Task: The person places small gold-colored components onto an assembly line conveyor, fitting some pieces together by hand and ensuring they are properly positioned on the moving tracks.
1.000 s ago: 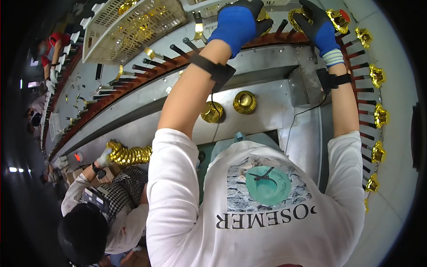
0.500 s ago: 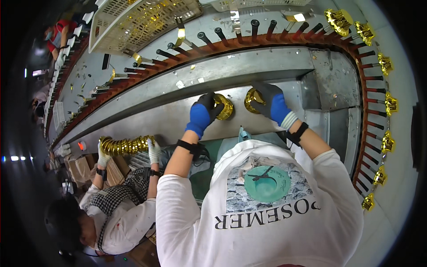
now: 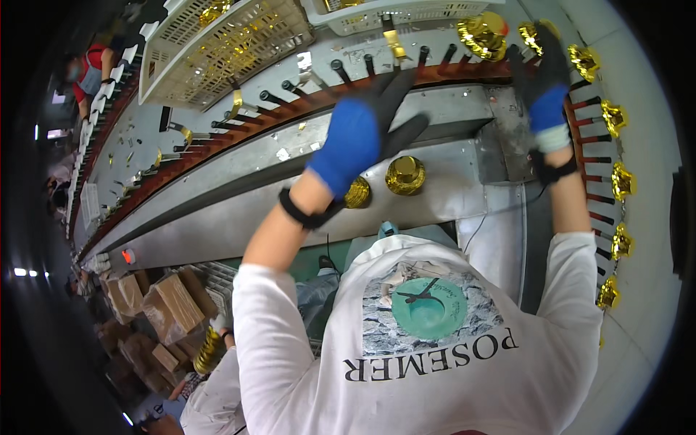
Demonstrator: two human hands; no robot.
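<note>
My left hand (image 3: 370,134), in a blue and black glove, is raised over the metal ledge with fingers stretched out, holding nothing. Partly hidden beneath it is a shiny gold hat-shaped piece (image 3: 357,194). Beside that, a second gold hat-shaped piece (image 3: 405,176) rests crown up on the ledge (image 3: 449,163). My right hand (image 3: 545,83) reaches to the far right of the curved conveyor, thumb and fingers apart around a gold hat-shaped piece (image 3: 531,38). Whether they touch it is not clear. Another such piece (image 3: 484,36) sits on the conveyor just left of it.
A curved conveyor with dark upright pegs (image 3: 341,72) bends round the far side and right, carrying more gold pieces (image 3: 623,181). Behind it stand cream plastic baskets (image 3: 225,54). At lower left are cardboard boxes (image 3: 174,308) and a co-worker holding a gold stack (image 3: 209,353).
Both hands have let go of the gold pieces on the ledge. The left rose and opened; the right moved far right to the conveyor. The co-worker with the stack moved down and away.
</note>
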